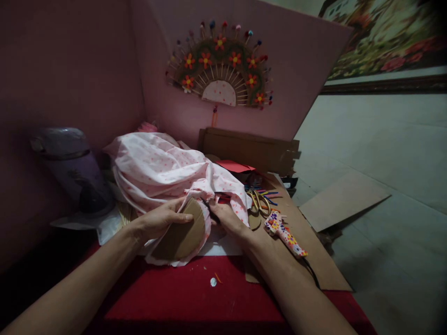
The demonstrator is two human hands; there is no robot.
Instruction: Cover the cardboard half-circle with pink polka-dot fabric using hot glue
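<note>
in the head view, open room is found on the red tabletop (178,298) between the forearms, out to the front edge; only a small pale disc (213,282) and an orange scrap (218,278) are seen there. the right side is taken up by a cardboard sheet (324,265), on which a flower-patterned, gun-shaped tool (286,236) is laid near gold-handled scissors (256,203). the far side is filled by heaped spotted cloth (157,160).

a cardboard half-disc (185,235), rimmed with spotted cloth, is held tilted by the left hand (162,218), its grip clamped with the thumb pressed on the board. the right hand (226,217) is placed just beside the curved edge; its fingers are mostly hidden, so how far its grip is closed cannot be told.
</note>
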